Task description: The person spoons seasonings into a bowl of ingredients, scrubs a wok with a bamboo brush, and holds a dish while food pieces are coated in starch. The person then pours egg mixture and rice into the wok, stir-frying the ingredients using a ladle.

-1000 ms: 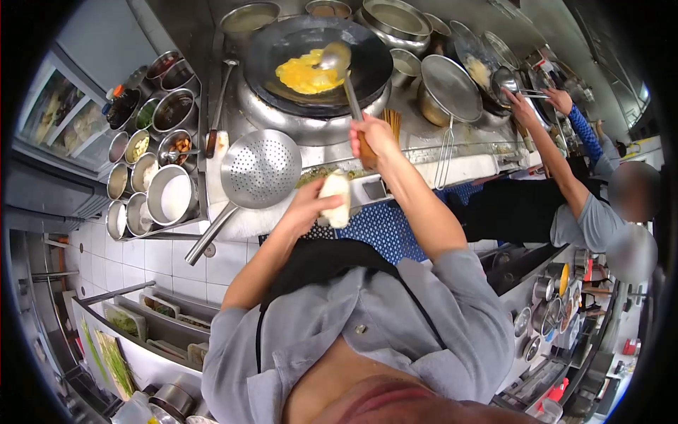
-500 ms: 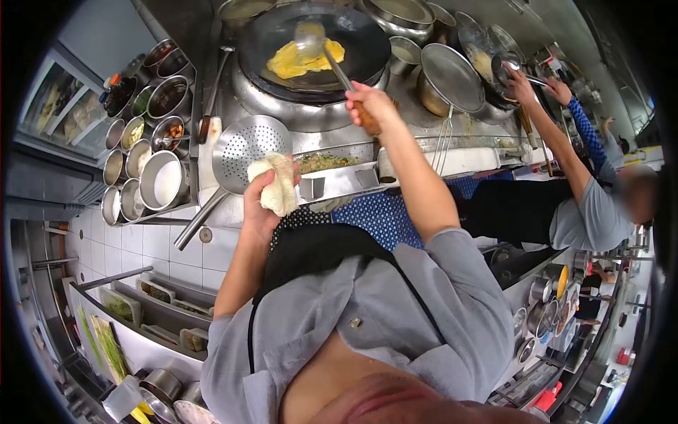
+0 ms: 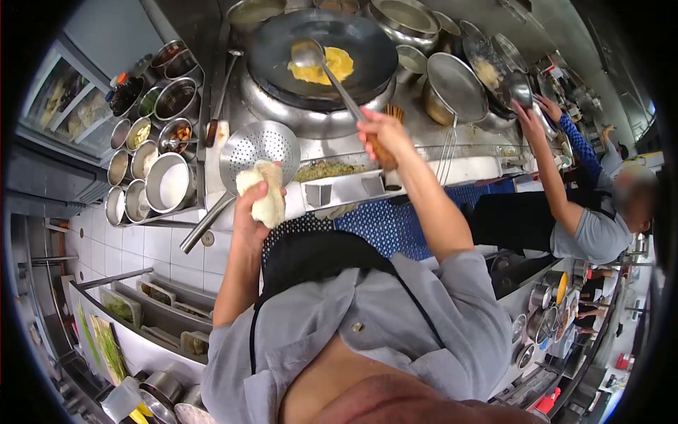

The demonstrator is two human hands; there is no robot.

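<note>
My right hand (image 3: 383, 134) is wrapped round the wooden handle of a long metal ladle (image 3: 340, 88). The ladle's bowl rests at the left part of a yellow egg sheet (image 3: 337, 66) in a large black wok (image 3: 374, 49). In my left hand (image 3: 248, 212) is a bunched, cream-coloured cloth (image 3: 263, 194), gripped in closed fingers. Just beyond that hand lies a round perforated strainer (image 3: 256, 145), its metal handle pointing towards the lower left. The cloth overlaps the strainer's near edge in view.
Metal pots of sauces and seasonings, one holding white powder (image 3: 168, 185), stand at the left. Right of the wok sits a fine-mesh sieve (image 3: 458, 86) over a pot. A co-worker (image 3: 597, 226) handles a pan (image 3: 519, 90) further right. A trough with food scraps (image 3: 326, 171) runs along the stove's front.
The ladle's bowl has shifted to the left side of the egg, which now looks more compact. My right hand has come slightly nearer to me. My left hand still grips the cloth.
</note>
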